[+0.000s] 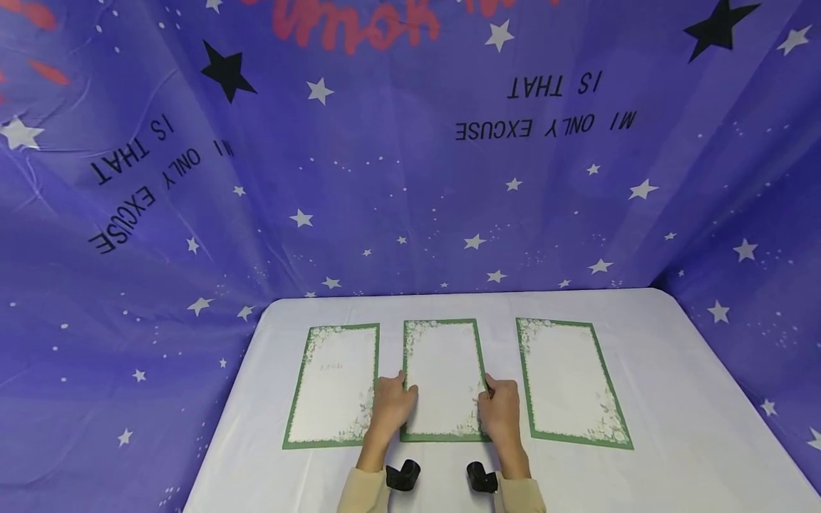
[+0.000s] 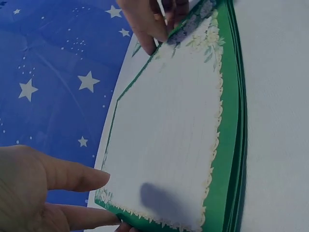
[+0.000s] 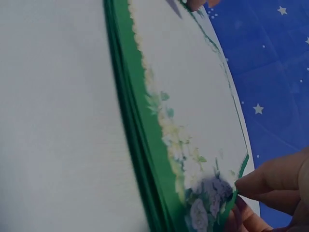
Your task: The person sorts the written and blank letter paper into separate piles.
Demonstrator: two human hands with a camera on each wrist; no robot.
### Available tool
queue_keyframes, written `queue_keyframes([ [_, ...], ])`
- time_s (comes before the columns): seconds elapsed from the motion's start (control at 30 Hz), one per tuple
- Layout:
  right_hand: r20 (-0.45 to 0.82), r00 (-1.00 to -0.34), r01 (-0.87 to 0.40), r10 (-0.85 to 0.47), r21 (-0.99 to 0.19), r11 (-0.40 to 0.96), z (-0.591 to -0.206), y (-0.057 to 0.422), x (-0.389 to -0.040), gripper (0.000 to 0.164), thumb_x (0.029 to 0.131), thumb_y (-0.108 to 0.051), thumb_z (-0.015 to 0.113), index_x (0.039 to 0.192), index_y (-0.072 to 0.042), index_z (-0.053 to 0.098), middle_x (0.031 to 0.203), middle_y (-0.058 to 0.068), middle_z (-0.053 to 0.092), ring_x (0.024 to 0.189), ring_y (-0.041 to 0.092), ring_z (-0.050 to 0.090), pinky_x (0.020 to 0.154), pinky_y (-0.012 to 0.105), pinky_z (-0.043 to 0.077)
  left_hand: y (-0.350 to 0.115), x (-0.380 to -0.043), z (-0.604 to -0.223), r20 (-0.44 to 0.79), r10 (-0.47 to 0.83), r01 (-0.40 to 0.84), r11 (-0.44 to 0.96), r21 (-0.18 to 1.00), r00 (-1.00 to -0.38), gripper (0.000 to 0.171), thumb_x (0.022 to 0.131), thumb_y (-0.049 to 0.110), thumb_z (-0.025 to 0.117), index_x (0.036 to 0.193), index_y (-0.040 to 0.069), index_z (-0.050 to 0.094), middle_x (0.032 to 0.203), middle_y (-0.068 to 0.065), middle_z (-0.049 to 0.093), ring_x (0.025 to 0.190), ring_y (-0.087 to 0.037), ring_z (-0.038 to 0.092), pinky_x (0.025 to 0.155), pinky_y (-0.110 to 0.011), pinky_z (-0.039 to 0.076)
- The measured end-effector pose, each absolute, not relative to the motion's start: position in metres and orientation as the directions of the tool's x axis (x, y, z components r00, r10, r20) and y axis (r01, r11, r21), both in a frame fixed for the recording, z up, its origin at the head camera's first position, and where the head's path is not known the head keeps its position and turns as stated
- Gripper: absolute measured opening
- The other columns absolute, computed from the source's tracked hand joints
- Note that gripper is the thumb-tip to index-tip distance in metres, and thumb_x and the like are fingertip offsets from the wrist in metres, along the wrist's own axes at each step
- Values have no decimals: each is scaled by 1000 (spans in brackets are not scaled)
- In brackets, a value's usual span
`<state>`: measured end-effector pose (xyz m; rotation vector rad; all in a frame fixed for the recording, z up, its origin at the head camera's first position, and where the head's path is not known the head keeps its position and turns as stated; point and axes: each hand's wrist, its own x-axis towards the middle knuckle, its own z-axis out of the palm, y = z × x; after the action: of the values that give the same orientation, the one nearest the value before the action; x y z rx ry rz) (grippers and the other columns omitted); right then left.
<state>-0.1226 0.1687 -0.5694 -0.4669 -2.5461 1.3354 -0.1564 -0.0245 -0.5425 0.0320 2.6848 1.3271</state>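
- Between the two hands, at the middle of the white table (image 1: pixel 680 406), lies the middle stack (image 1: pixel 444 388) of green-bordered sheets; the wrist views show its near edge in several thin layers.
- Left hand (image 1: pixel 393 405): thumb and fingers pinch the stack's left edge, thumb on top.
- Right hand (image 1: pixel 502 410): thumb and fingers grip the opposite edge.
- Narrow gap to the left sheet (image 1: pixel 330 399), largely taken up by the left hand, whose forearm runs just beside that sheet's near corner.
- Wider gap to the right sheet (image 1: pixel 571 385), with the right hand inside it.
- Most open tabletop: right of the right sheet; a slimmer margin left of the left sheet.
- Beyond all three, a shallow strip of table, then the purple curtain (image 1: pixel 410 171).
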Motion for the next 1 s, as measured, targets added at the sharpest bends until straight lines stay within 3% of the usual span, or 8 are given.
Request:
queue_keyframes([
  [0.2,69,-911,177,406,-824,538,-572,164,-123,40,88,11,55,125,24,61,109,35,54,100,47,56,87,58,47,-17,-154,-539,-89,66,-19,684,730,-994,58,96,8,65,137,-28,46,116,-40,47,109,-48,47,99,-62,41],
  [0.5,224,-893,102,391,-746,658,-581,156,-124,34,90,13,62,123,19,66,107,30,57,98,45,53,84,55,47,-12,-149,-541,68,77,102,792,602,-995,54,91,3,73,131,-27,54,117,-39,51,110,-44,46,95,-54,43],
  [0.67,281,-884,23,373,-772,635,-578,160,-127,30,91,17,62,119,16,70,97,25,62,86,37,63,74,48,54,-11,-148,-541,80,102,128,690,713,-992,53,92,-8,68,139,-23,50,123,-35,52,114,-44,52,91,-52,51],
  [0.8,314,-872,-23,375,-791,611,-568,168,-128,28,91,18,60,117,14,72,94,22,64,81,35,67,69,43,55,-7,-147,-537,49,142,120,558,821,-989,57,94,-13,60,149,-18,42,140,-41,48,131,-55,49,105,-62,45],
  [0.9,333,-854,-27,399,-795,607,-559,184,-127,30,91,19,58,118,14,71,95,24,63,82,39,67,69,41,55,2,-147,-533,41,190,129,481,867,-981,62,95,-12,61,153,-14,39,140,-38,51,130,-51,52,104,-60,47],
  [1.0,332,-822,24,463,-792,610,-551,213,-120,31,92,19,57,119,14,71,97,28,63,86,43,66,69,38,53,20,-144,-533,31,265,139,400,906,-964,70,93,-10,68,155,-13,36,125,-27,58,108,-34,60,88,-41,57],
])
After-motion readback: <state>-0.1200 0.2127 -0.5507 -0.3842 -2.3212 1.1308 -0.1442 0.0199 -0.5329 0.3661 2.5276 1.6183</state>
